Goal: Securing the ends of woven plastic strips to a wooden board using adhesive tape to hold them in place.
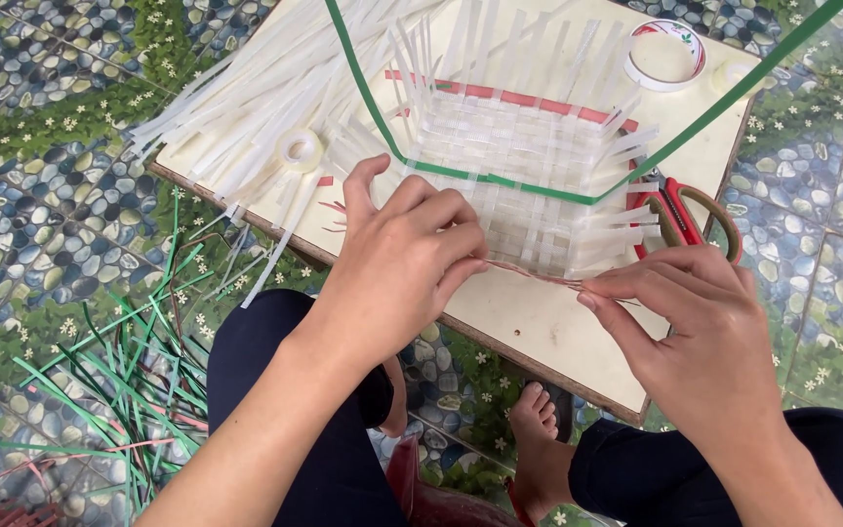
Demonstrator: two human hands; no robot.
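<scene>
A woven mat of translucent white plastic strips (519, 166) lies on a low cream board (529, 322), with loose strip ends sticking out all round. A green strip (500, 182) is threaded across the mat and runs off the frame at the top. My left hand (402, 263) rests at the mat's near edge, fingers pinched on a thin pinkish strip (539, 275). My right hand (695, 312) pinches the same strip's other end, just right of the mat's near corner. The strip is stretched between both hands.
Red-handled scissors (680, 215) lie at the board's right edge. A large tape roll (665, 54) sits at the far right, a small clear roll (300, 148) at the left. Green and red strips (129, 390) lie scattered on the pebble-patterned floor. My knees and bare foot (539, 420) are below the board.
</scene>
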